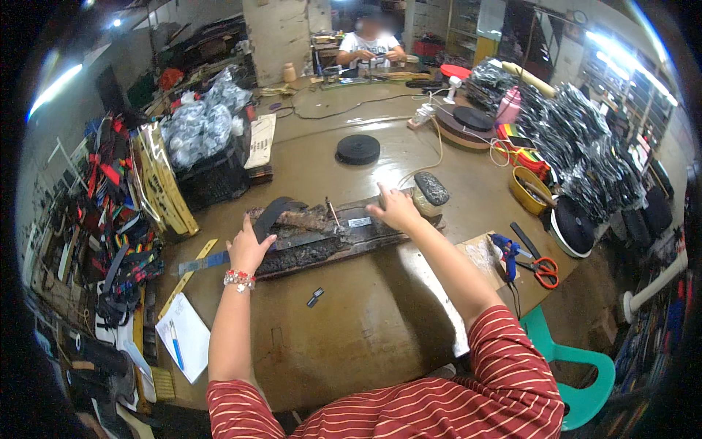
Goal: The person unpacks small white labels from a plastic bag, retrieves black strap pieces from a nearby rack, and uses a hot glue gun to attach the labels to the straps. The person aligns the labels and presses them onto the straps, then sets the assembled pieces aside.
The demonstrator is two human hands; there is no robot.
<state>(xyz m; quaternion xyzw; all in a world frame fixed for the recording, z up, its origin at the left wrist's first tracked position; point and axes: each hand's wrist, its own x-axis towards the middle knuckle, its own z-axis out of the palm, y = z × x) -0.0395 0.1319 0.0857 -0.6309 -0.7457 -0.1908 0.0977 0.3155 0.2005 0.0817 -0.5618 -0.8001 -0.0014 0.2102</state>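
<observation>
A long, dark, worn board (311, 261) with a rough, crusted surface lies across the table before me. A black webbing strap (274, 214) curves up over its left part, its near end between the thumb and fingers of my left hand (247, 252). My right hand (398, 211) is open over the board's right part, fingers stretched out, with nothing visible in it. Between the hands are a small white label (360, 222) and a thin upright stick (333, 212). Beside my right hand sits a tape-wrapped, dark block (431, 192).
A black webbing roll (357, 150) lies beyond the board. To the right are orange-handled scissors (545, 272), a blue glue gun (506, 256) and a yellow bowl (529, 192). Paper with pens (183, 336) and a yellow ruler (191, 274) lie left. Another person (369, 47) works opposite.
</observation>
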